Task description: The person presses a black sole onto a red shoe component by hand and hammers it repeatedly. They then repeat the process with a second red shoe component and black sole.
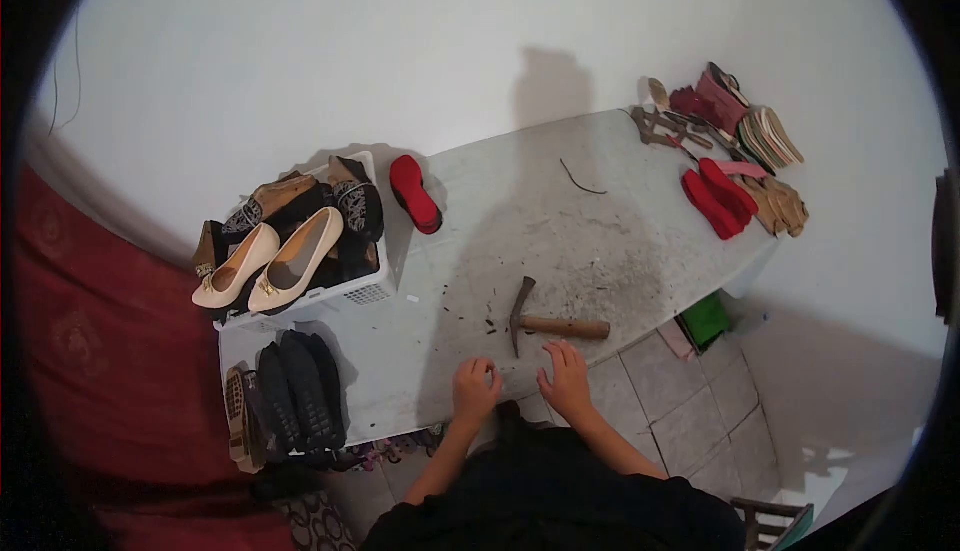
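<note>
My left hand (475,393) hovers at the near edge of the table, fingers loosely bent and thumb apart, with nothing seen in it. Beside it, my right hand (566,383) is also empty, its fingers curved and spread from the thumb. A hammer (565,328) with a wooden handle and a dark metal head lies on the table just beyond both hands, closest to the right one. Neither hand appears to touch it. Small dark scraps (491,323) are scattered left of the hammer head.
At left stands a white basket (372,289) of shoes, cream flats (300,263) on top. Black soles (300,391) lie in front; a red-and-black shoe sole (415,195) sits behind. Red shoe pieces (720,199), tools and insoles (770,138) crowd the far right. A dark strip (580,183) lies mid-table.
</note>
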Demonstrator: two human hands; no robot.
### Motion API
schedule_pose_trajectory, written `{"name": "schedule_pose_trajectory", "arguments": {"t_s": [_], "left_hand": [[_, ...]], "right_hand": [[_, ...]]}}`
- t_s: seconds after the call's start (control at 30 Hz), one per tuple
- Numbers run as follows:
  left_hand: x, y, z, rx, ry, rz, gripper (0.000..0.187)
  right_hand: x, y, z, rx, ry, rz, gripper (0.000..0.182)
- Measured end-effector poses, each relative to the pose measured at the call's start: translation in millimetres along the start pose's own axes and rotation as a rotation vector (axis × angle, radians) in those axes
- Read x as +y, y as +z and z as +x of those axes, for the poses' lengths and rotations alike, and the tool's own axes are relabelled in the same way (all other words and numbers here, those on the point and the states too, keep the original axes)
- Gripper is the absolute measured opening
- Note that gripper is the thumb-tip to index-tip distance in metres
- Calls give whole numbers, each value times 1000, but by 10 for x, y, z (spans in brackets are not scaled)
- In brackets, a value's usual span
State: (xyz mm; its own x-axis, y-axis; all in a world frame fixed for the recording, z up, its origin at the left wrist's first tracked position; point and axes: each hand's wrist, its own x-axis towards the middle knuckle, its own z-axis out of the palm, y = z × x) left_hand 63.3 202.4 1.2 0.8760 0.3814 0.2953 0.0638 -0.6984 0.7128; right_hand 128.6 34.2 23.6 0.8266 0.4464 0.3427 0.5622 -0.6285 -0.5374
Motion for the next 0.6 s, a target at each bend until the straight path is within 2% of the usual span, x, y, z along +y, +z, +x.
{"name": "schedule_pose_trajectory", "arguments": {"t_s": [0.1, 0.33, 0.4, 0.47, 0.6], "left_hand": [[151, 20, -326, -16, 44, 24, 11], [297, 61, -1021, -121, -114, 18, 12], [322, 82, -1020, -163, -123, 44, 12], [391, 142, -910, -97, -95, 95, 12], [607, 461, -531, -90, -55, 59, 12]], "right_hand": [[15, -157, -279, 3, 58, 34, 35], [103, -458, -689, -8, 103, -51, 23], [201, -503, -766, 0, 100, -54, 22], [290, -570, -793, 4, 129, -17, 21], [597, -811, -820, 11, 132, 28, 20]]}}
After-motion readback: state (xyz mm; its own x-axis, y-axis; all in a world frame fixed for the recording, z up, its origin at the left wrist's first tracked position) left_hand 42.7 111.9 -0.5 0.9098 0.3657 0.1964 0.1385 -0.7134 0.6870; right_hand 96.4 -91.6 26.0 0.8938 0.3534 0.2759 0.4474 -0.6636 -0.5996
